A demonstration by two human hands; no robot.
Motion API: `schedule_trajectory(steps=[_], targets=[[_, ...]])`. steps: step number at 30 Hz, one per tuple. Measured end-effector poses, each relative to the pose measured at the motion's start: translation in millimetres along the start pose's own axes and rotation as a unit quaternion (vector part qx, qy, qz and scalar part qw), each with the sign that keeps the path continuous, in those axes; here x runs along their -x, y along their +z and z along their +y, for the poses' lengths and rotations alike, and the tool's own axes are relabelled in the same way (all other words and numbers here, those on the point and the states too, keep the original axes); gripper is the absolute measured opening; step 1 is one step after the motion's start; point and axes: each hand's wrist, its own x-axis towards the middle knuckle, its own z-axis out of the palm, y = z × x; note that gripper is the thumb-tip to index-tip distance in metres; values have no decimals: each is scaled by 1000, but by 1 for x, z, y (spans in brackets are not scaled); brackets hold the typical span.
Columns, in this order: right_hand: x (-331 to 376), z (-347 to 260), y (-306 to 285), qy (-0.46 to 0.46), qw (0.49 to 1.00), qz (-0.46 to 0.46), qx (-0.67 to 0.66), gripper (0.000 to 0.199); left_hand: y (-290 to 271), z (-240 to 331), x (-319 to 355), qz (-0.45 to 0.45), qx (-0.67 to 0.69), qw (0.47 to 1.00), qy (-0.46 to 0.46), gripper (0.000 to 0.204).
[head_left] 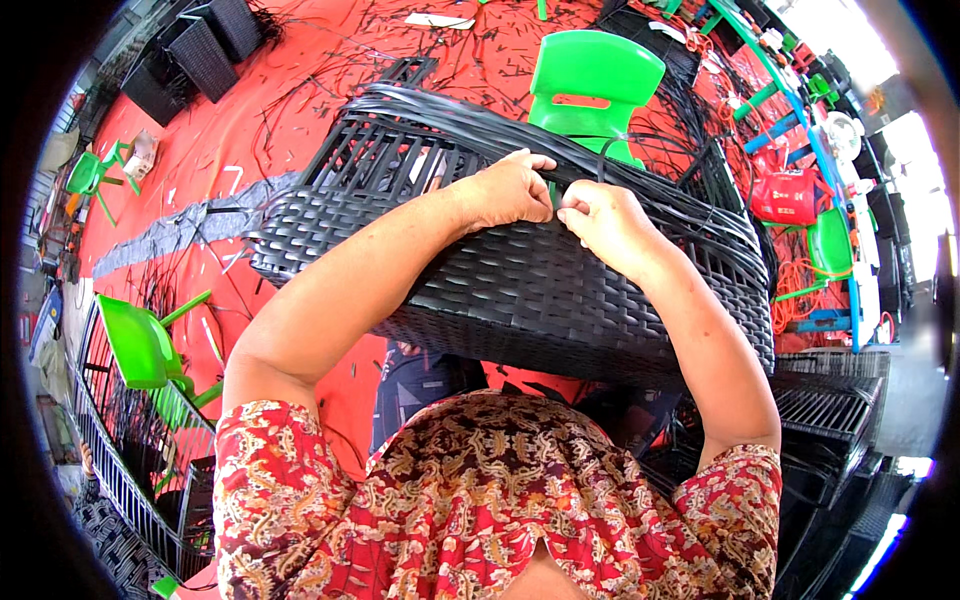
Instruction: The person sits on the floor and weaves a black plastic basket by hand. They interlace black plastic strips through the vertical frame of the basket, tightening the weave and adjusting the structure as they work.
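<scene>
Left hand (520, 190) and right hand (607, 222) pinched nearly closed, contents hidden, on the black woven frame (530, 285) at the worker's (490, 480) 12 o'clock, likely set close together for fine control.

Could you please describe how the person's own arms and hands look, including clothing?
The left hand and right hand are bare, without gloves; the forearms are uncovered. No watch or bracelet shows. The short, loose left sleeve and right sleeve are red, with a cream, gold and dark swirling print.
</scene>
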Motion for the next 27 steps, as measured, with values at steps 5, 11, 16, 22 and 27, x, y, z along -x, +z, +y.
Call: schedule_trajectory(steps=[5,11,16,22,27], targets=[[-9,-19,-7,-57,993,75,-64,12,-14,15,9,44,80,996,9,12],[-24,-19,-5,53,965,-65,-247,11,-52,11,27,25,-48,998,22,17],[-26,-14,5,73,979,-27,-188,16,-40,2,40,54,-339,939,-3,17],[-30,-20,13,69,982,-76,-159,16,-31,8,34,-50,-340,933,-102,17],[-27,-25,16,67,989,-55,-121,17,-35,-5,33,-19,-195,978,-65,13]])
